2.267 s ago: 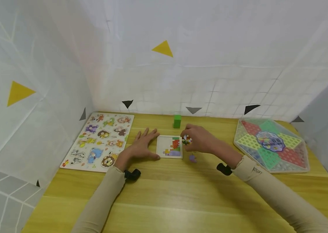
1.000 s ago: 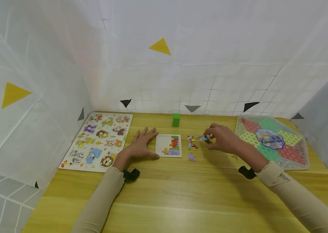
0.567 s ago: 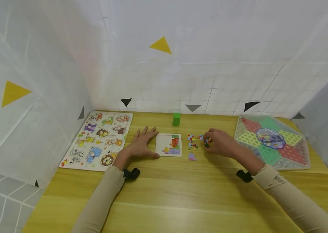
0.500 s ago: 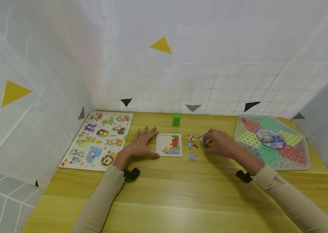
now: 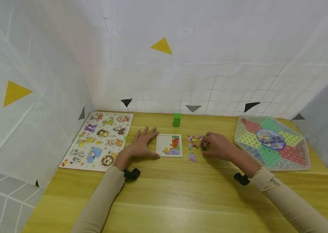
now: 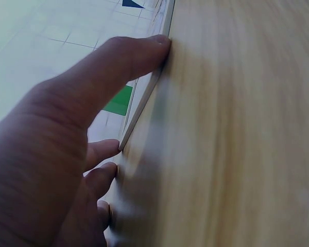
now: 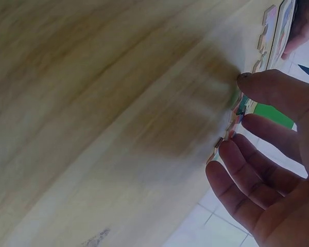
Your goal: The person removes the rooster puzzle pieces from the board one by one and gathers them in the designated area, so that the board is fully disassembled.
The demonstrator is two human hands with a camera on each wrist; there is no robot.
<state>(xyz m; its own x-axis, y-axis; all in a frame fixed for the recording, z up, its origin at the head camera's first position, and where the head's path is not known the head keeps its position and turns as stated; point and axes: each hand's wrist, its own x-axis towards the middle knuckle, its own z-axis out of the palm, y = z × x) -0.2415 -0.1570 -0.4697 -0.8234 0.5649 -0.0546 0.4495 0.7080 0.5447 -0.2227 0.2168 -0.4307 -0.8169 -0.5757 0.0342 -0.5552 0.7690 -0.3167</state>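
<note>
- On my feed, left hand point(image 5: 140, 146) spread, touching jigsaw tray point(image 5: 163, 140)
- Right hand point(image 5: 219, 146) pinches a jigsaw piece point(image 5: 204, 147)
- Wood-grain tabletop point(image 5: 158, 200) beneath both
- White wall point(image 5: 210, 38), yellow triangle point(image 5: 162, 46) beyond them

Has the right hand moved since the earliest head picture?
Yes: the right hand has moved rightward, farther from the puzzle tray and closer to the hexagonal game box.
</note>
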